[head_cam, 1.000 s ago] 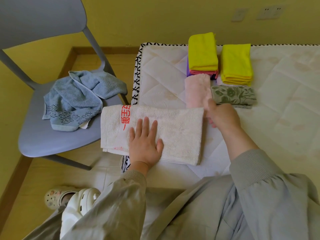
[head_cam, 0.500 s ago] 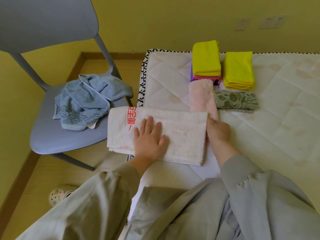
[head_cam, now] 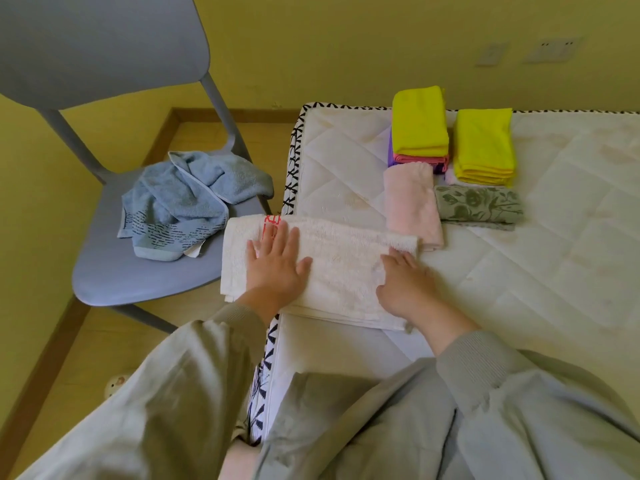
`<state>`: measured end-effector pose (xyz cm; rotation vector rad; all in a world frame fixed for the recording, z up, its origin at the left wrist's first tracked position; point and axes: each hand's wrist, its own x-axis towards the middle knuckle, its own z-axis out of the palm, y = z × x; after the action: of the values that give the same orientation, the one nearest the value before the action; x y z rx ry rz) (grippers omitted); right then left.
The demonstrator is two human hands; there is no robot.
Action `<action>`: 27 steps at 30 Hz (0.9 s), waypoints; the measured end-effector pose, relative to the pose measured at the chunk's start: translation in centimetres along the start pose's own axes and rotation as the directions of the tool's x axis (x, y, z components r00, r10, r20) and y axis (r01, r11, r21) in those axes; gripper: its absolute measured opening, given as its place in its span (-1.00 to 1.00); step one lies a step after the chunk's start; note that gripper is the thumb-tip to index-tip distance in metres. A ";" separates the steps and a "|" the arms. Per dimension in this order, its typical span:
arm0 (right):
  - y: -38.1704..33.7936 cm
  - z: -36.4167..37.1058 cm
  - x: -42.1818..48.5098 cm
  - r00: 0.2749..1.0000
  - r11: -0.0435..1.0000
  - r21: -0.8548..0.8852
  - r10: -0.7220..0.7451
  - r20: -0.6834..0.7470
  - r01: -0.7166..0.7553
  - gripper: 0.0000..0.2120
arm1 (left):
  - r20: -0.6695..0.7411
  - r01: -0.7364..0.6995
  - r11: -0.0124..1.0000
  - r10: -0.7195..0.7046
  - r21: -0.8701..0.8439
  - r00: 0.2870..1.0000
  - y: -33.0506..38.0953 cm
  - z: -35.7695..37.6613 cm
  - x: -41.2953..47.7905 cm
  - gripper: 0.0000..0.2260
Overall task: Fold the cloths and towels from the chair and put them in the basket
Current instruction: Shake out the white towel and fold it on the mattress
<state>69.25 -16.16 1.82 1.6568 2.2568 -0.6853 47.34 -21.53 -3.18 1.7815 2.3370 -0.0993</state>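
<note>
A white towel (head_cam: 341,268) with red lettering lies folded across the left edge of the mattress (head_cam: 554,271). My left hand (head_cam: 277,268) presses flat on its left half, fingers spread. My right hand (head_cam: 405,285) rests on its right end, fingers flat on the cloth. A crumpled blue towel (head_cam: 187,206) lies on the seat of the grey chair (head_cam: 114,271). Behind the white towel lie a folded pink towel (head_cam: 412,206), a green floral cloth (head_cam: 479,204) and two stacks topped with yellow cloths (head_cam: 420,121), (head_cam: 483,143). No basket is in view.
The chair stands on the wooden floor left of the mattress, close to the yellow wall. Wall sockets (head_cam: 550,50) sit at the upper right. My grey sleeves and lap fill the bottom of the view. A shoe (head_cam: 116,384) shows on the floor.
My right hand moved from the towel's far right corner onto the top of its right end. The left hand slid a little toward the lettering. The view shifted lower and left.
</note>
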 end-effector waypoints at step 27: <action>1.7 -0.1 2.0 0.896 0.575 0.751 0.442 0.049 -0.325 -0.82 | 0.070 0.204 0.947 -0.192 -0.250 0.979 -1.1 1.4 -3.8 -0.39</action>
<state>70.20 -14.07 0.57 2.5316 1.6265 -1.5539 47.44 -25.69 -3.87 1.4087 2.3670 0.1269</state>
